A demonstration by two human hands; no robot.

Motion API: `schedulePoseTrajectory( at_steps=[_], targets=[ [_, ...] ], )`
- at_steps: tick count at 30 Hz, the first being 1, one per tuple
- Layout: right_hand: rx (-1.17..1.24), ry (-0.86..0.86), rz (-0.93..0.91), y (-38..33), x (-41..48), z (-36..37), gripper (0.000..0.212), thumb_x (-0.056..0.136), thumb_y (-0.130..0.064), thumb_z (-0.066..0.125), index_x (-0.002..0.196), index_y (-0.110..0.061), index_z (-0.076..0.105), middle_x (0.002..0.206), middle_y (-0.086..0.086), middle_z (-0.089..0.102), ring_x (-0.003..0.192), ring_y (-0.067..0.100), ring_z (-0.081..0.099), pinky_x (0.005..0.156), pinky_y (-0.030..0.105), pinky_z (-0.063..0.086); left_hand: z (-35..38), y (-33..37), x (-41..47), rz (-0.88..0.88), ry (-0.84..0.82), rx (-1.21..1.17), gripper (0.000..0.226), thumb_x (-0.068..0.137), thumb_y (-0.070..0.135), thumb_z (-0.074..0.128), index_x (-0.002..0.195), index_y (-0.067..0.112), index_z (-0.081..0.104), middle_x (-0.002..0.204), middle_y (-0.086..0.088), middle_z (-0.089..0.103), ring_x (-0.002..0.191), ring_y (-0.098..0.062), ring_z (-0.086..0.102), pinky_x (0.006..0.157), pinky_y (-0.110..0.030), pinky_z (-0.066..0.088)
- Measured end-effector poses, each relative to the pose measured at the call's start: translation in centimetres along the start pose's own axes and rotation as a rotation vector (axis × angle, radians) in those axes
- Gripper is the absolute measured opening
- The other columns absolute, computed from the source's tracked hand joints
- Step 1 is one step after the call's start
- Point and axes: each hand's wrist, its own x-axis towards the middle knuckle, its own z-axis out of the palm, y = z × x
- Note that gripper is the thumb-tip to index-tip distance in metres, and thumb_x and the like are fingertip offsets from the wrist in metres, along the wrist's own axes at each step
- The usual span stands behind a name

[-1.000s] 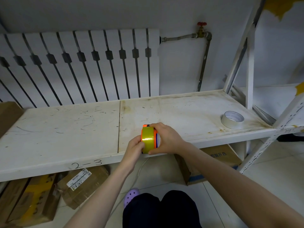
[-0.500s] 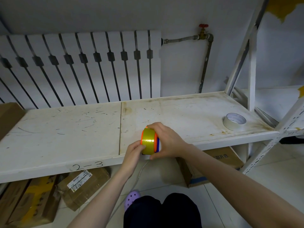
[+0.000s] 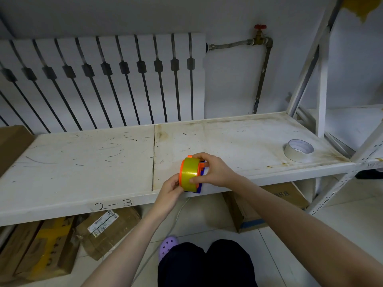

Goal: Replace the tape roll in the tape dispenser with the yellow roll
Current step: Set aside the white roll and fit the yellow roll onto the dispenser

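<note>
The yellow tape roll (image 3: 189,172) sits inside the orange and blue tape dispenser (image 3: 200,184), held upright over the front edge of the white shelf (image 3: 83,162). My right hand (image 3: 213,170) wraps the dispenser from the right, fingers over its top and thumb on the yellow tape. My left hand (image 3: 171,192) grips the dispenser's lower left side. A white tape roll (image 3: 298,150) lies flat on the shelf at the far right, apart from both hands.
A white radiator (image 3: 103,79) and a pipe with a red valve (image 3: 260,27) stand behind the shelf. Shelf uprights (image 3: 320,83) rise at the right. Cardboard boxes (image 3: 51,241) lie on the floor under the shelf, and another box (image 3: 12,146) sits at the shelf's left end.
The dispenser with the yellow roll stays in both hands at the shelf's front edge. My right thumb has shifted down onto the yellow tape; the view has dipped slightly.
</note>
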Motion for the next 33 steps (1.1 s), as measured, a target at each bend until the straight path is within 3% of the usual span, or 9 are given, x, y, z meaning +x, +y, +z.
schedulePoseTrajectory(
  at_steps=[3,6,10,16,21,24,27,30,33],
  targets=[
    [0.111,-0.034,0.078,-0.2,0.3,-0.1,0.066,0.071,-0.031,0.078,0.128,-0.019,0.048,0.116,-0.005,0.051,0.105,0.013,0.051,0.075,0.018,0.047,-0.3,0.2,-0.2,0.017,-0.028,0.001,0.029,0.088,-0.006,0.048,0.11,0.008,0.06,0.104,-0.006,0.066,0.095,-0.009,0.062,0.082,-0.017,0.049],
    [0.201,-0.047,0.155,0.0,0.5,-0.2,0.055,0.076,-0.032,0.074,0.124,-0.013,0.054,0.114,0.001,0.056,0.109,0.019,0.054,0.083,0.025,0.048,-0.6,-0.2,-0.2,0.017,-0.043,0.034,0.033,0.087,-0.01,0.046,0.114,0.005,0.058,0.109,-0.011,0.064,0.101,-0.017,0.06,0.083,-0.015,0.049],
    [0.195,-0.048,0.187,-0.1,0.6,-0.2,0.055,0.08,-0.035,0.069,0.126,-0.009,0.053,0.113,0.002,0.056,0.108,0.019,0.054,0.087,0.029,0.046,-0.8,-0.3,0.0,0.027,-0.043,0.062,0.033,0.087,-0.009,0.047,0.115,0.004,0.057,0.112,-0.012,0.064,0.103,-0.02,0.059,0.083,-0.012,0.048],
    [0.297,-0.074,0.317,0.4,0.6,0.5,0.034,0.088,-0.047,0.053,0.111,-0.022,0.052,0.122,0.007,0.057,0.115,0.024,0.054,0.103,0.039,0.042,-1.1,0.1,0.0,-0.052,-0.046,-0.074,0.027,0.093,0.004,0.042,0.115,0.003,0.058,0.106,-0.007,0.063,0.096,-0.011,0.058,0.076,-0.006,0.047],
    [0.302,-0.057,0.279,0.2,0.4,0.9,0.029,0.089,-0.044,0.053,0.109,-0.024,0.052,0.117,0.004,0.057,0.114,0.023,0.053,0.102,0.041,0.042,-0.7,0.7,0.4,-0.125,0.017,-0.097,0.023,0.095,0.015,0.04,0.106,0.01,0.06,0.098,-0.004,0.063,0.091,-0.013,0.057,0.075,-0.015,0.047],
    [0.282,-0.072,0.284,-0.4,0.2,0.8,0.038,0.089,-0.047,0.051,0.115,-0.019,0.054,0.123,0.008,0.057,0.115,0.025,0.054,0.104,0.045,0.042,-0.1,1.2,0.7,-0.127,0.087,-0.103,0.022,0.095,0.013,0.04,0.091,0.017,0.061,0.089,-0.002,0.062,0.086,-0.015,0.056,0.071,-0.018,0.046],
    [0.175,0.049,0.129,-0.8,0.0,1.0,0.048,0.091,-0.037,0.053,0.127,-0.005,0.049,0.128,0.017,0.053,0.116,0.029,0.053,0.102,0.045,0.044,0.5,1.5,1.1,-0.138,0.21,-0.085,0.021,0.092,0.02,0.049,0.079,0.01,0.063,0.08,-0.006,0.059,0.081,-0.019,0.054,0.069,-0.025,0.043],
    [-0.011,0.041,-0.033,-0.3,-0.7,0.9,0.07,0.08,-0.044,0.067,0.138,-0.021,0.036,0.138,0.002,0.043,0.121,0.016,0.046,0.099,0.035,0.046,1.2,2.1,1.7,-0.163,0.289,-0.09,0.026,0.087,0.027,0.056,0.082,0.003,0.066,0.075,-0.007,0.06,0.073,-0.017,0.055,0.064,-0.026,0.043],
    [-0.183,0.003,-0.085,0.5,-1.1,0.9,0.087,0.069,-0.046,0.076,0.141,-0.024,0.03,0.14,-0.002,0.042,0.121,0.013,0.044,0.096,0.032,0.048,1.5,2.2,1.9,-0.166,0.286,-0.096,0.029,0.088,0.03,0.056,0.082,0.003,0.068,0.076,-0.008,0.064,0.072,-0.017,0.058,0.064,-0.027,0.046]
  ],
)
